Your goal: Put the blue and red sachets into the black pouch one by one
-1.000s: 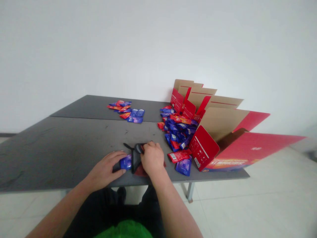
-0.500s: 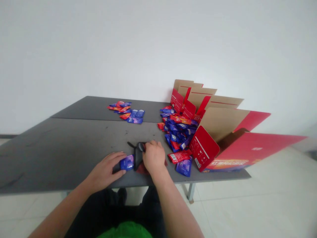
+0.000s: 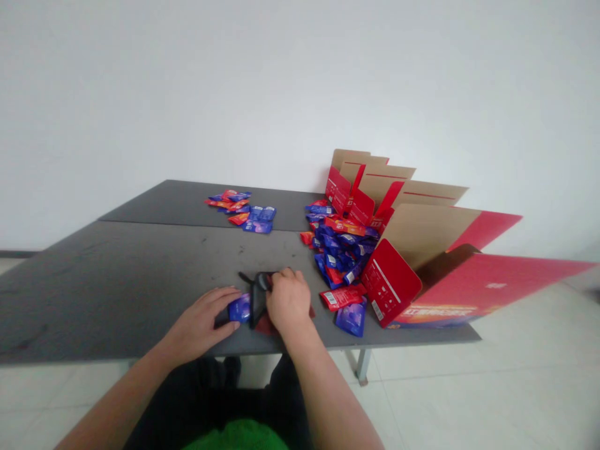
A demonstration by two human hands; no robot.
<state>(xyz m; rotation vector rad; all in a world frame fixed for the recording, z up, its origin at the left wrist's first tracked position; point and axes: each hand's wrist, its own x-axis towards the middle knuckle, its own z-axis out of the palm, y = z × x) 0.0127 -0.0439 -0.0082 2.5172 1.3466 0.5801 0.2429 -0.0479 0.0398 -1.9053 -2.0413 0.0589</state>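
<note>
A pale wall [image 3: 262,87] stands behind a dark grey bench [image 3: 140,275], where a black object [image 3: 259,299] lies near the front edge. Left of the black object, the left hand [image 3: 205,322] is half open, holding a purple pouch [image 3: 240,307] between thumb and fingertips; the pouch's right end is close against the black object. Behind the black object lies a small group of red and blue pouches [image 3: 240,209]. The right hand [image 3: 289,301] is curled closed over the black object's right part, its fingertips mostly hidden. Right of the black object come a heap of pouches [image 3: 340,244], a red pouch [image 3: 344,297] overlapping a flat violet pouch [image 3: 351,319], then, farthest right, a row of open red cartons [image 3: 392,281].
</note>
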